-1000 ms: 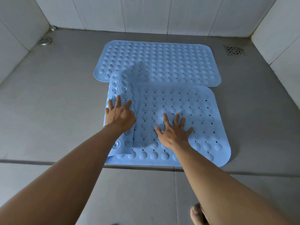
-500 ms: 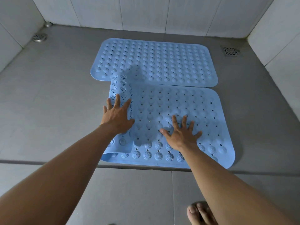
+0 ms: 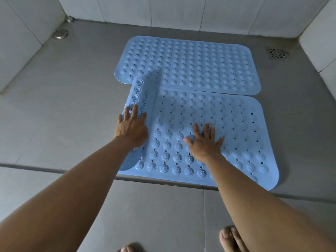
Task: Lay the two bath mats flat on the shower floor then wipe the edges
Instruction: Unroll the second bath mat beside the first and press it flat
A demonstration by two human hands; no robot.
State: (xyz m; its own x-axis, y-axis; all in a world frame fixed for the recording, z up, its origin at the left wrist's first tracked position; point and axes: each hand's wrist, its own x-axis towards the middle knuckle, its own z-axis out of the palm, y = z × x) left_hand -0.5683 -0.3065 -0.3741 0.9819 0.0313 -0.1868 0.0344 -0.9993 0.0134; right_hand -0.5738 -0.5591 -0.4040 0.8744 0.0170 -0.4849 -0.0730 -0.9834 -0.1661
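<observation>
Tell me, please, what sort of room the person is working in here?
Most likely a tiled shower or wet room: two floor drains, a round one and a square one, are set in the grey floor, white tiled walls enclose it, and two blue bath mats lie there.

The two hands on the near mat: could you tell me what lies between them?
In the head view, only the near mat itself lies between the left hand and right hand: a bare strip of its studded surface, beside the folded-over flap.
</observation>
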